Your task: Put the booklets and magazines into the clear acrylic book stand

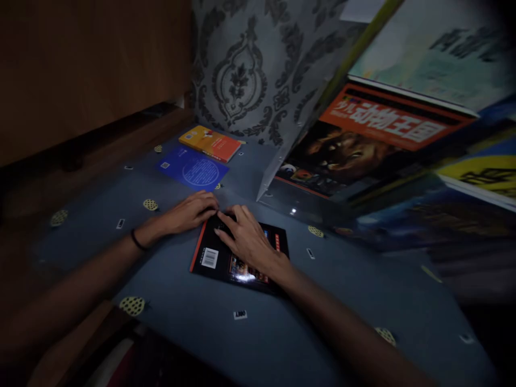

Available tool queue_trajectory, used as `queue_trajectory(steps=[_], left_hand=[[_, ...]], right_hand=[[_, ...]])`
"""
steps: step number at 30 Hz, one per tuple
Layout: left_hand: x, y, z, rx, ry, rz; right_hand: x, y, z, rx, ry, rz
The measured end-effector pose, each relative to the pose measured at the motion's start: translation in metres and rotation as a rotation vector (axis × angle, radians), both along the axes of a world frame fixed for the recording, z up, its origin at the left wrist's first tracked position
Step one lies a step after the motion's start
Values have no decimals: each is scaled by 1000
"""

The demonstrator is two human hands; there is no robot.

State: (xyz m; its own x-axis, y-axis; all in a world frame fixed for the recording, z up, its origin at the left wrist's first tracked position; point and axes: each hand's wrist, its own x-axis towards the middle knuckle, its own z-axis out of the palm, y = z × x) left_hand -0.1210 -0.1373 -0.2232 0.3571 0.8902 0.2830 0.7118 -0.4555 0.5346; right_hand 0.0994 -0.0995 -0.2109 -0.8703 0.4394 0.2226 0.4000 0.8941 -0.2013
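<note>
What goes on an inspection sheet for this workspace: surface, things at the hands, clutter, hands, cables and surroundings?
Surface: blue-gray table cover, with yellow, black-spotted prints.
Things at the hands: black book, lying flat, barcode showing.
Clutter: orange-and-yellow book and blue booklet close together toward the back.
Left hand: at the black book's far-left corner, fingers bent; grip unclear. Dark band on its wrist.
Right hand: laid over the black book, fingers extended.
Cables: nothing seen.
Surroundings: patterned backdrop; brown panel at left; lion-cover book propped among others at right. Dim light.
</note>
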Motion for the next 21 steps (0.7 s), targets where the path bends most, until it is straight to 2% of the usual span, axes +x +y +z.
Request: queue_trajectory(steps=[6,15,18,21], left_hand=[[-2,-1,-1,-9,15,6],[0,0,7,-35,22,14],[-2,1,5,-27,34,27],[1,-1,9,8,98,60]], right_hand=[[30,0,-2,34,-9,-81],[130,20,-19,38,126,-262],[143,23,-24,-11,185,-275],[143,26,-25,-69,224,-257]])
